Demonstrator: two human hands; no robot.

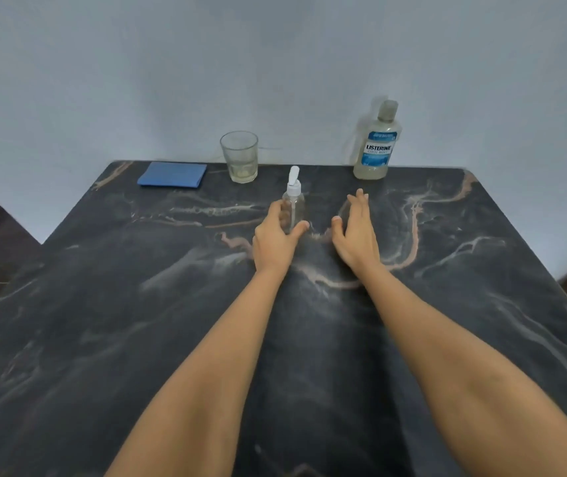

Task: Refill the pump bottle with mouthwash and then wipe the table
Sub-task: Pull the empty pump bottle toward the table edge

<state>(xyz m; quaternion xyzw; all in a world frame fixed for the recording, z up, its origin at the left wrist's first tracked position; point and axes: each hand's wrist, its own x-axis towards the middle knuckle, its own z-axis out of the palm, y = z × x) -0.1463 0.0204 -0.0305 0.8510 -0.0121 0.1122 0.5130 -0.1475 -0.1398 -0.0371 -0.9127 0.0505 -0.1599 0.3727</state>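
Observation:
A small clear pump bottle [294, 199] with a white pump head stands upright near the middle of the dark marble table [137, 321]. My left hand [275, 237] wraps around its lower body, thumb on the right side, fingers on the left. My right hand [356, 232] hovers just right of the bottle, fingers apart and holding nothing. The mouthwash bottle [377, 142], with a blue label and a cap on, stands at the back right by the wall. A folded blue cloth [172, 174] lies at the back left.
A clear drinking glass [239, 156] with a little pale liquid at its bottom stands at the back, between the cloth and the pump bottle. A pale wall runs behind the table. Dark floor shows past the left and right table edges.

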